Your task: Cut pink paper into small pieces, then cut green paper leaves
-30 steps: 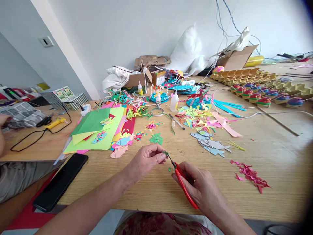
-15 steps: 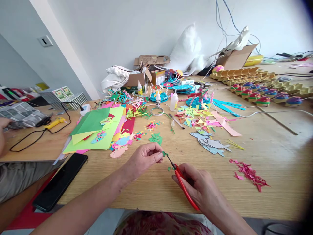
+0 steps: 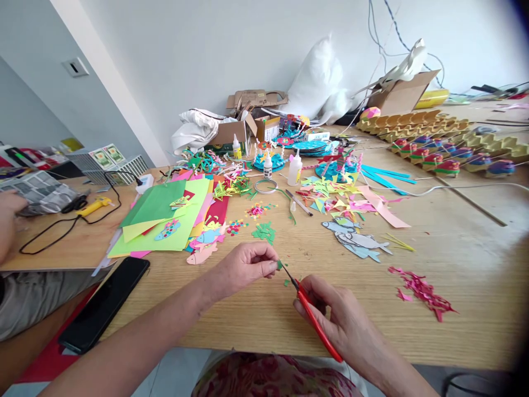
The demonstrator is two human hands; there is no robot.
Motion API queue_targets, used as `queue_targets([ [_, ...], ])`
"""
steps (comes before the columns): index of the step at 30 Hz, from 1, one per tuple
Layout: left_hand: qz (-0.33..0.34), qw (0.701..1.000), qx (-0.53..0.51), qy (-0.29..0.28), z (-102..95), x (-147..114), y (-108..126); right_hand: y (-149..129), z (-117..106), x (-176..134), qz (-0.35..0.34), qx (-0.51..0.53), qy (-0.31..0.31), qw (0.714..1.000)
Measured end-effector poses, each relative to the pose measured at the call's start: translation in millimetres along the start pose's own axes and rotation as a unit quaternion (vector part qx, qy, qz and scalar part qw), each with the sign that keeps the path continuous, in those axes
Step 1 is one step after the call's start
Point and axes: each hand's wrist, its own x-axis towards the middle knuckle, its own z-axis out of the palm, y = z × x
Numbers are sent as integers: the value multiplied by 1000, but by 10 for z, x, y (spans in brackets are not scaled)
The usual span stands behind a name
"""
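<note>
Between the fingertips of my left hand (image 3: 252, 266) is a small piece of green paper (image 3: 280, 265), mostly covered by the fingers. My right hand (image 3: 330, 311) grips red-handled scissors (image 3: 314, 317), whose dark blades point up and left and meet the edge of the green paper. Tiny green scraps (image 3: 286, 282) lie on the table just below the blades. Beyond my left hand is a small pile of green paper cutouts (image 3: 264, 232). Grey and blue paper fish (image 3: 355, 240) lie farther right.
Coloured paper sheets (image 3: 155, 204) and a black phone (image 3: 105, 303) lie to the left. Pink-red paper shreds (image 3: 424, 291) are at the right. Glue bottles (image 3: 295, 170) stand farther back. Egg cartons (image 3: 413, 124) hold painted pieces. Another person's hand (image 3: 10, 209) is at the far left.
The scissors' handles have drawn closer together and the green piece at my left fingertips shows smaller. Both hands stay in nearly the same place.
</note>
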Motion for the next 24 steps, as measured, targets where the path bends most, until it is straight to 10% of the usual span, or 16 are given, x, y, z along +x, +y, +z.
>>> queue_targets([
  [24,-27,1000,-14,8,-1,-1,-67,31,23,-10,5,-18,-1,1000],
])
